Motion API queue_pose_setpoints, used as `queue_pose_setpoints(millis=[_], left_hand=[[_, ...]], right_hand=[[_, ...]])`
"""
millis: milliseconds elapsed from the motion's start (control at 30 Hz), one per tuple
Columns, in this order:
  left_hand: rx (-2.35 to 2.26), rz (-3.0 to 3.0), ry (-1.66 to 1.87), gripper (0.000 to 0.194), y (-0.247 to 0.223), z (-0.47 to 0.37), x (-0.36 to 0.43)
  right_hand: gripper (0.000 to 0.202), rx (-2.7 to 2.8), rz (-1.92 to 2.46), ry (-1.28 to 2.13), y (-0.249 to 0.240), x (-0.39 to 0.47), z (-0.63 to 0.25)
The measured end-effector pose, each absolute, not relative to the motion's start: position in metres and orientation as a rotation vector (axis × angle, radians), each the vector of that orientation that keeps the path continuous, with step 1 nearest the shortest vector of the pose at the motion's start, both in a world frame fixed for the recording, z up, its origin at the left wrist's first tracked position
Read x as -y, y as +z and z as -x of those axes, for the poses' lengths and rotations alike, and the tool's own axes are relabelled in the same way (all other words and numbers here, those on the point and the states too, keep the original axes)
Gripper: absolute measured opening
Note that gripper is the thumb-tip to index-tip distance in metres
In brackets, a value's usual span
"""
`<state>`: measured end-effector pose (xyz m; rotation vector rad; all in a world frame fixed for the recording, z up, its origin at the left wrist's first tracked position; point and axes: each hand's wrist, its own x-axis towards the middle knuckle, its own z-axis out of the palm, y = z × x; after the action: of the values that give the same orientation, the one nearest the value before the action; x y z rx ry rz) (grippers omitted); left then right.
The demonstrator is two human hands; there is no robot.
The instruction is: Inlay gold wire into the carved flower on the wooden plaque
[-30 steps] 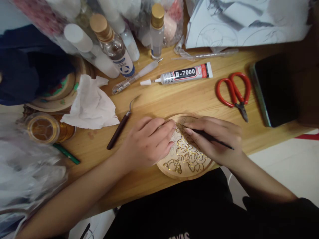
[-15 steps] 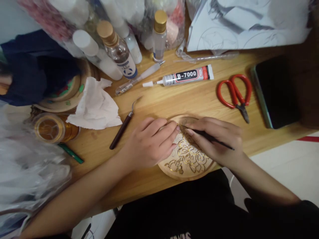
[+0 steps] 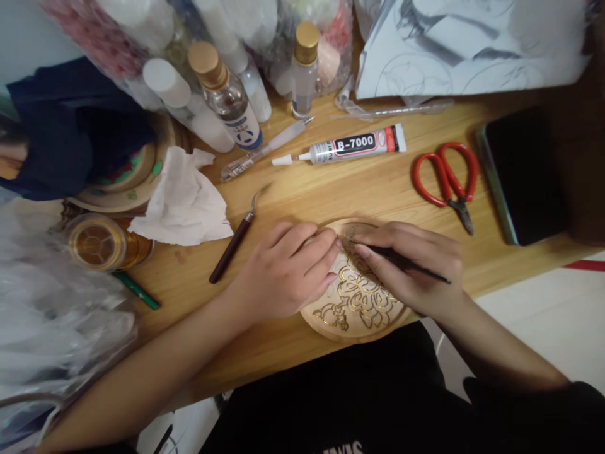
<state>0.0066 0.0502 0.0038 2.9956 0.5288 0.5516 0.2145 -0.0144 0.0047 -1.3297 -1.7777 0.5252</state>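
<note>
A round wooden board point(image 3: 326, 326) lies at the table's front edge, bearing a flower design of thin gold wire point(image 3: 362, 287) and pencil lines. My left hand point(image 3: 295, 271) rests over the board's left side, fingers curled and fingertips together near its upper middle. A tiny gold glint shows at those fingertips, but what they pinch is too small to tell. In my right hand point(image 3: 411, 265), over the board's right side, is a slim black tool, seemingly tweezers point(image 3: 416, 266), gripped between thumb and fingers. Its point meets the board close to my left fingertips.
Beyond the board lie a B-7000 glue tube point(image 3: 354, 145), a pen point(image 3: 267, 149), red-handled cutters point(image 3: 447, 176) and a phone point(image 3: 524, 176). Leftward are a hooked tool point(image 3: 231, 246), crumpled tissue point(image 3: 184, 202) and a jar point(image 3: 101, 243). Bottles point(image 3: 227, 94) and drawings point(image 3: 425, 69) stand behind.
The black tool's rear end has tipped slightly right and down in my right hand. Both hands otherwise keep nearly the same place; the whole view has shifted a little.
</note>
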Motion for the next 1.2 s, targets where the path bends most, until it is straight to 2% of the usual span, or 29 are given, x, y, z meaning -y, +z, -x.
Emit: queue_pose_setpoints(millis=[1200], left_hand=[[-0.47,-2.938,0.596,0.027,0.0038,-0.0068,-0.0527]], right_hand=[[0.021,1.861,1.319,0.579,0.008,0.0111,-0.2166]])
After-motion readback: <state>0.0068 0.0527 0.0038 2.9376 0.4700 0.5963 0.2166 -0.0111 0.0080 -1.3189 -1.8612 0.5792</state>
